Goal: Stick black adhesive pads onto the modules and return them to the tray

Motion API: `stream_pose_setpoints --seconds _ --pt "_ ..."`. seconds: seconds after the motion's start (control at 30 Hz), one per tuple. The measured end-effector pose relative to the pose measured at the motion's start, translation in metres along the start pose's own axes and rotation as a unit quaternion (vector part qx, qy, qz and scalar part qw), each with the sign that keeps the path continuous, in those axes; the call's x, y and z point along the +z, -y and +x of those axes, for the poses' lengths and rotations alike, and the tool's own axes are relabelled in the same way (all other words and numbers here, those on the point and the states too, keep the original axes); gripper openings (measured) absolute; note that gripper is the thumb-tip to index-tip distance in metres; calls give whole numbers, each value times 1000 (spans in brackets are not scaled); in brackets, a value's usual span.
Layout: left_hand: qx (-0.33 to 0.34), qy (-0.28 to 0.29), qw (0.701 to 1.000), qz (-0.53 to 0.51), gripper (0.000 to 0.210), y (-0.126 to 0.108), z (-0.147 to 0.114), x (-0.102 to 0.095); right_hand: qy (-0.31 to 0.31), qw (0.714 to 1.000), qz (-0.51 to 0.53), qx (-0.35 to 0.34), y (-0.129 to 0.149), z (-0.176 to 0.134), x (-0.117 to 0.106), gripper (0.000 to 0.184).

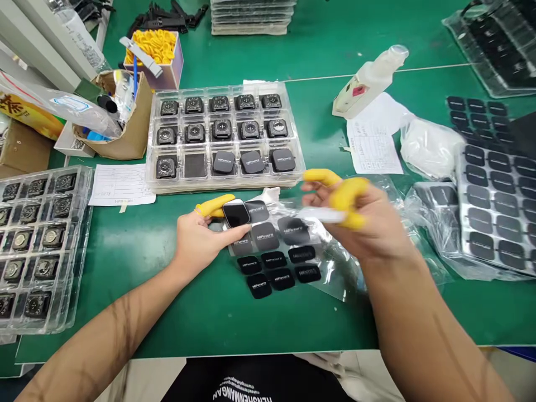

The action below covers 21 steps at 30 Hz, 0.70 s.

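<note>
My left hand (201,234), a yellow finger cot on it, grips a smartwatch body (237,213) with its black screen facing up. Under and beside it lies a clear sheet of black HiFuture stickers (274,259) in rows. My right hand (355,215), with yellow finger cots, is raised over the sheet's right side. Pinched in its fingers is a thin white piece (321,214), too smeared by motion to name. Behind both hands, a clear plastic tray (224,181) holds several watch bodies; a few in the front row carry HiFuture covers, and one front slot has no watch.
Another watch tray (81,268) stands at left. A box of yellow finger cots (171,70) and a cardboard box (138,131) are behind. To the right are a white bottle (368,84), papers (372,145), crumpled plastic bags (433,148) and more sticker sheets (502,209).
</note>
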<state>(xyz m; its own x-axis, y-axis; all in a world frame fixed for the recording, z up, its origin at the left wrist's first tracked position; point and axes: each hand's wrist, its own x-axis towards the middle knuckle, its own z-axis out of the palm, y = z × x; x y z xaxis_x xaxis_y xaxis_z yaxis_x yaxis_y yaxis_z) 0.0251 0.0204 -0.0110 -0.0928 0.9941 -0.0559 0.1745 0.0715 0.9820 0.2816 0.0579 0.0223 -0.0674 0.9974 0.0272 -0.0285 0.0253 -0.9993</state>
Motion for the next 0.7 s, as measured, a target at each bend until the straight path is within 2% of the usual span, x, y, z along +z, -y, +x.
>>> stream_pose_setpoints --seconds 0.07,0.1,0.2,0.3,0.4,0.5,0.7 --pt "25 14 998 55 55 1 -1 0 12 994 103 27 11 -3 1 61" --pt "42 23 995 83 53 1 -2 -1 13 993 113 43 14 -5 6 57" --pt "99 48 983 146 49 1 -3 -1 9 993 50 109 11 -13 33 36" --pt "147 65 969 189 48 0 -3 -1 2 986 30 161 -2 -18 58 38" --pt "184 70 954 227 49 1 -4 0 -7 982 34 188 -10 -20 67 40" --pt "193 62 947 248 53 2 -5 1 -25 978 40 201 -11 -22 66 39" --pt "163 60 951 255 51 4 -6 2 -40 978 37 201 -11 -28 71 36"
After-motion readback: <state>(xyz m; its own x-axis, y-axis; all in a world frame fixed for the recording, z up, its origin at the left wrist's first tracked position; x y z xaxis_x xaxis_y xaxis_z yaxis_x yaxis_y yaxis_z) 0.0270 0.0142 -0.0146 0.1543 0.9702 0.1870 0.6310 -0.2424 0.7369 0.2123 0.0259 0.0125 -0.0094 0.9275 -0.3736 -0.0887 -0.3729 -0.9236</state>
